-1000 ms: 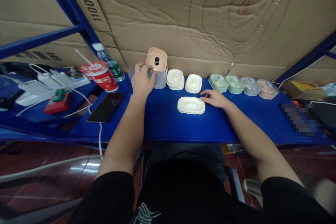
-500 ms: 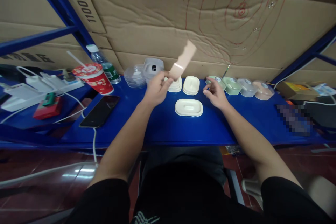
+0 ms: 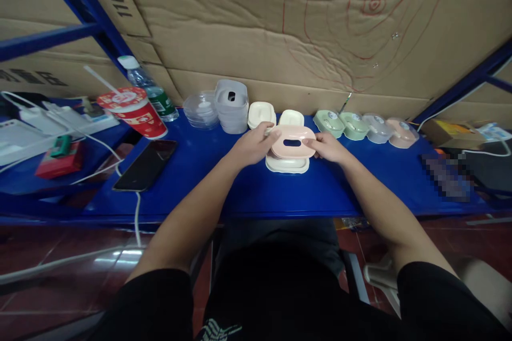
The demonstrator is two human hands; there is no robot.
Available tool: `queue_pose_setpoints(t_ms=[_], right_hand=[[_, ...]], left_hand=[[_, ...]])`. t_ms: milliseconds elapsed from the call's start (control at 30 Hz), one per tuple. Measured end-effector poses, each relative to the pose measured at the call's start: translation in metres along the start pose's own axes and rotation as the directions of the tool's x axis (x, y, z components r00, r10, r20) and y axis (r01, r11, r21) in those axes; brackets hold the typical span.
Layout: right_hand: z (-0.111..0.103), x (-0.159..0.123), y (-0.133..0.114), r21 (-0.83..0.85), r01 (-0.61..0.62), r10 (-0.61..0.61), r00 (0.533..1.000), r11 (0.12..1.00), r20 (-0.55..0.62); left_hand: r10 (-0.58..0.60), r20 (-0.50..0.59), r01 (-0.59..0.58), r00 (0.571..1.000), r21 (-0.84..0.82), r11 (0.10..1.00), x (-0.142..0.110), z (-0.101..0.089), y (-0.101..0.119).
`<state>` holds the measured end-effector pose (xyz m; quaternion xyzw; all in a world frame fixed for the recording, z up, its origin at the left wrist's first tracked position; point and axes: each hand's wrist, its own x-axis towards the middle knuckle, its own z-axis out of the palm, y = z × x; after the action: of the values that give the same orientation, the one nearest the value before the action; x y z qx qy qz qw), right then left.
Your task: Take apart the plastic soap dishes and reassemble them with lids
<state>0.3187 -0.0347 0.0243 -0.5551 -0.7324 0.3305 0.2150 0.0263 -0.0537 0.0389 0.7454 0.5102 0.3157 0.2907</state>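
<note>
Peach cover [image 3: 294, 151] has moved near cream base [image 3: 287, 165], hands [image 3: 255, 145] [image 3: 330, 147] gripping opposite edges.

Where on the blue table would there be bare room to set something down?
Bare tabletop shows between the phone and left forearm, and between the lidded containers and right forearm. It is crowded around the red cup and along the cardboard wall.

Cardboard [image 3: 224, 26] stands behind my blue table [image 3: 256, 192]; past its near edge, light glints off red floor tiles [image 3: 100, 277].
</note>
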Motion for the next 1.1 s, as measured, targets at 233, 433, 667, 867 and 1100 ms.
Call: queue_pose_setpoints(t_ms=[233, 433, 667, 867, 1100], right_hand=[[-0.003, -0.011, -0.014, -0.262, -0.082, 0.164, 0.937, 0.962, 0.309], [0.0, -0.008, -0.013, -0.388, -0.038, 0.173, 0.932, 0.921, 0.318], [-0.003, -0.003, 0.001, -0.272, -0.088, 0.155, 0.959, 0.958, 0.239], [-0.003, 0.002, 0.011, -0.25, 0.094, -0.055, 0.986, 0.964, 0.159], [-0.003, 0.002, 0.013, -0.208, 0.129, -0.104, 0.986, 0.97, 0.128]], left_hand=[[-0.164, 0.226, 0.041, 0.96, 0.468, 0.883, -0.001, 0.014, -0.003], [-0.16, 0.251, 0.014, 0.955, 0.499, 0.867, 0.0, 0.022, -0.003], [0.043, -0.488, 0.093, 0.872, 0.251, 0.963, 0.006, -0.041, -0.017], [-0.145, -0.752, 0.415, 0.644, 0.184, 0.891, 0.005, -0.09, -0.065], [-0.188, -0.724, 0.329, 0.664, 0.057, 0.943, 0.013, -0.088, -0.081]])
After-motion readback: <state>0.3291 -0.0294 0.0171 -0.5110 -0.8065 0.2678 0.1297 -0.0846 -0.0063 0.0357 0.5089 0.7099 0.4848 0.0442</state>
